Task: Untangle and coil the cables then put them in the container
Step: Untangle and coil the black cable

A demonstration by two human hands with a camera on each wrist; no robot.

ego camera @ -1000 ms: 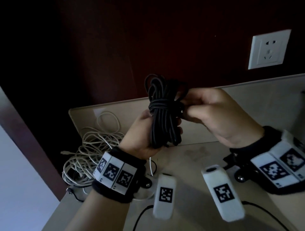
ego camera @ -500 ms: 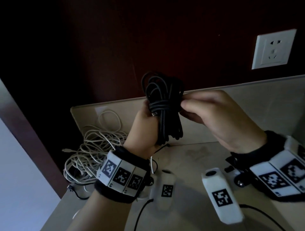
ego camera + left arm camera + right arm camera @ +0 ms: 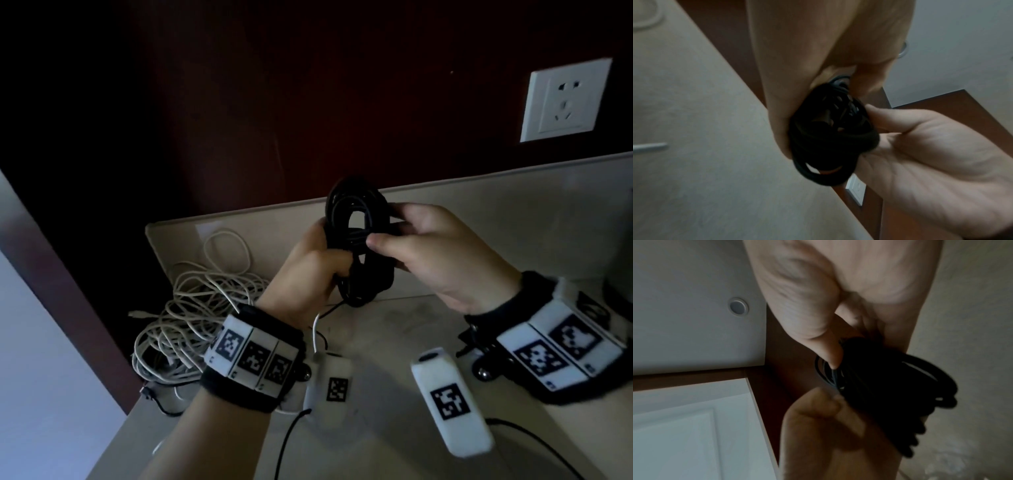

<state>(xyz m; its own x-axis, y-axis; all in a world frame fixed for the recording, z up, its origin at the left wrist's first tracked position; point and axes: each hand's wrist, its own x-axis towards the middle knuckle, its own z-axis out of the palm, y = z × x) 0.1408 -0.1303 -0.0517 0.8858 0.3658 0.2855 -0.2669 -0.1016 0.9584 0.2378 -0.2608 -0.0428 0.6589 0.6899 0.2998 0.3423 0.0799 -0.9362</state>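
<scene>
Black cable (image 3: 358,240), wound into a tight bundle, is held in the air above the pale tabletop (image 3: 394,329), between the person's two hands. The left hand (image 3: 308,270) is wrapped around the lower half of the bundle, fingers curled about it. The right hand (image 3: 442,253) pinches the wrapped middle between thumb and fingers, apparently tucking the loose end under the turns. To finish this step well, I would judge the left hand should hold firm so the loops cannot spring apart while the right seats the end snugly. At the back left of the table lies a tangle of white cables (image 3: 191,308), not yet sorted. Nearer the person, two white tagged blocks (image 3: 448,404) lie on the surface, with thin dark leads trailing from them; these sit below the hands and could snag the bundle when it is set down. A white wall socket (image 3: 565,101) is mounted on the dark red wall. No container can be made out in any view.
</scene>
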